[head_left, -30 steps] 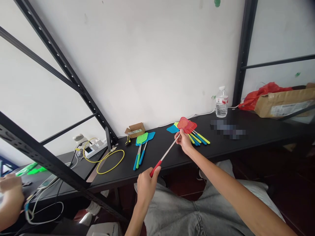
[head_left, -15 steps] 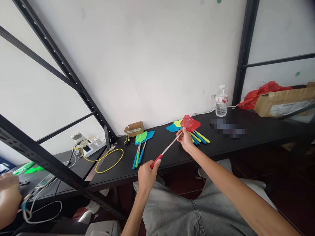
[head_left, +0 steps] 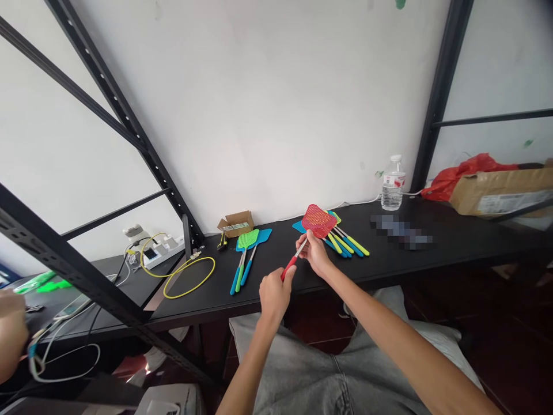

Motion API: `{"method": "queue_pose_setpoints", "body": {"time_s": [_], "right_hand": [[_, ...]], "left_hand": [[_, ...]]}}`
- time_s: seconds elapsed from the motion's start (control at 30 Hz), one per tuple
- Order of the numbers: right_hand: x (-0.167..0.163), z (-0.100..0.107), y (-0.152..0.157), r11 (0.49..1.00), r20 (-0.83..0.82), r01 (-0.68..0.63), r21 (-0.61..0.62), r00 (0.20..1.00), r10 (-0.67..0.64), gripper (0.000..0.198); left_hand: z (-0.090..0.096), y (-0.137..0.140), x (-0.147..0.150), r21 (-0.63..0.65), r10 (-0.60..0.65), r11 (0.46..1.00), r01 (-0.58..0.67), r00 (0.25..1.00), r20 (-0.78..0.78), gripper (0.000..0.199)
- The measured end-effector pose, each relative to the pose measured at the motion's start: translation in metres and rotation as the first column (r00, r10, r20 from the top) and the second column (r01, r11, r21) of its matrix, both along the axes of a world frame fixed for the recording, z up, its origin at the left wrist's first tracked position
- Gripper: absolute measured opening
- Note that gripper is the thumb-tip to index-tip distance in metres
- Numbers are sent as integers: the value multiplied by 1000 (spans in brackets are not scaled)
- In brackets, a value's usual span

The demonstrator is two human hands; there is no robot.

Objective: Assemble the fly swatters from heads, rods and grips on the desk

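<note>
My left hand [head_left: 275, 293] is wrapped round the red handle of a fly swatter [head_left: 318, 221] with a perforated red head and a metal shaft. My right hand [head_left: 315, 255] pinches the shaft just below that head. Only a short stretch of shaft shows between my two hands. Behind the red head lies a pile of blue and yellow-green fly swatters [head_left: 355, 246], partly covered by it. To the left, a smaller group holds a green fly swatter [head_left: 247, 238] on top of blue ones [head_left: 262, 236].
A small open cardboard box [head_left: 237, 225] stands by the wall. A water bottle [head_left: 392, 184] and a larger carton [head_left: 503, 190] are to the right. On the left are a yellow cable [head_left: 190, 295], a power strip [head_left: 164, 252], a black shelf post [head_left: 82, 282] and another person's hand [head_left: 11, 331].
My hands have come closer together, and the swatter's exposed shaft is much shorter. The red head has shifted left, while my left hand has moved right and up.
</note>
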State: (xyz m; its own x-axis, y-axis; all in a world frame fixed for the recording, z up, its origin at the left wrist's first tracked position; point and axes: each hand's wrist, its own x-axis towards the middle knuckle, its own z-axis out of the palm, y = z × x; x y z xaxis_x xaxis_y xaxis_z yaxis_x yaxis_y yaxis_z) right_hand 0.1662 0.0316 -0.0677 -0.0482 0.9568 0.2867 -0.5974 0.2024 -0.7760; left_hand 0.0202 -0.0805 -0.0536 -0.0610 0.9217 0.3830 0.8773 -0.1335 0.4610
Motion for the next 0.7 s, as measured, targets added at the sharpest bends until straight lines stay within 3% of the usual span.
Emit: {"method": "queue_pose_setpoints", "body": {"time_s": [0.17, 0.47, 0.57, 0.7], "right_hand": [[2, 2, -1, 999, -18, 30, -15, 999, -31, 49], [8, 4, -10, 1000, 61, 21, -1, 998, -21, 49], [1, 5, -17, 998, 235, -32, 56, 972, 18, 48], [-7, 7, -25, 975, 531, -158, 158, 846, 51, 40]], "left_hand": [[-3, 19, 19, -19, 17, 1000, -17, 1000, 10, 58], [-8, 22, 16, -52, 6, 999, -4, 999, 35, 62], [-3, 22, 17, -68, 15, 998, -9, 995, 99, 61], [2, 19, 20, -85, 49, 996, -32, 976, 211, 56]]}}
